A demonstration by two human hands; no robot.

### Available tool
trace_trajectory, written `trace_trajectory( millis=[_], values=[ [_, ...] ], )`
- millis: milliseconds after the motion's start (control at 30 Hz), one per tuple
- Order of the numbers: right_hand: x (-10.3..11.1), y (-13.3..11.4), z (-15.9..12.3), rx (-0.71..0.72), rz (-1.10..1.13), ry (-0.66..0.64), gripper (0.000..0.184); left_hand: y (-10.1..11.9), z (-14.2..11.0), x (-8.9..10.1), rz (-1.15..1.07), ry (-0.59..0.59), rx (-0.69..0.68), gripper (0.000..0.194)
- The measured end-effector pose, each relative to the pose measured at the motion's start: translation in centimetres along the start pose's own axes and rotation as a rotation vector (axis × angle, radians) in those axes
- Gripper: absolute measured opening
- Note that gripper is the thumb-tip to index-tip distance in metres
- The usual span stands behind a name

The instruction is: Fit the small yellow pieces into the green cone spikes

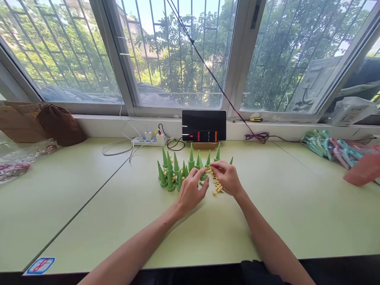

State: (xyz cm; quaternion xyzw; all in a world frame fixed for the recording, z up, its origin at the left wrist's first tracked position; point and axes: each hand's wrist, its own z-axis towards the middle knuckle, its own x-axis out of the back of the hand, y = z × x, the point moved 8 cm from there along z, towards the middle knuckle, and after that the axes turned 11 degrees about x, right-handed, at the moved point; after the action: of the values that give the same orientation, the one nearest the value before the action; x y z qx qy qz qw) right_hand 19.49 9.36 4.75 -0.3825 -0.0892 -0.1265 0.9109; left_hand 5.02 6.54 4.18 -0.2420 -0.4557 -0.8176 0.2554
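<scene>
Head cam view looks down on a pale green table (pixel 124 237) with both hands working around a cluster of green cones (pixel 170 178), most of them standing point up just in front of a dark screen (pixel 204 118). Left hand (pixel 192 189) is right up against the near side of the cluster, thumb and index finger spread apart in a loose C. Right hand (pixel 228 177) has its thumb and index finger brought close together over a scatter of small yellow pieces (pixel 219 187), but honestly I can't tell if there's one pinched in there. Those yellow bits are mostly to the right of the cones, with some in among them too. Phone (pixel 205 136) with a lit display leans on the screen, power strip (pixel 145 141) off to the left with plugs in it, and a brown bag (pixel 61 126) further left by the window
</scene>
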Motion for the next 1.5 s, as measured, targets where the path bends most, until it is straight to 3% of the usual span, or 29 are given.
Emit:
trace_trajectory(
  millis=[133,333,667,1500],
  values=[
    [0.3,0.0,0.0,-0.055,0.120,0.060,0.022,0.2,0.2,0.9,-0.023,0.064,-0.015,0.034],
    [0.5,-0.3,0.0,-0.043,0.129,0.080,0.024,0.1,0.3,1.7,-0.031,0.126,-0.018,0.034],
    [0.9,-0.1,-0.1,-0.030,0.056,0.108,0.026,0.2,0.2,1.5,-0.041,0.108,-0.032,0.035],
    [0.1,-1.3,0.1,0.024,0.030,0.015,0.025,0.5,-0.1,1.0,-0.066,0.069,-0.074,0.034]
  ],
)
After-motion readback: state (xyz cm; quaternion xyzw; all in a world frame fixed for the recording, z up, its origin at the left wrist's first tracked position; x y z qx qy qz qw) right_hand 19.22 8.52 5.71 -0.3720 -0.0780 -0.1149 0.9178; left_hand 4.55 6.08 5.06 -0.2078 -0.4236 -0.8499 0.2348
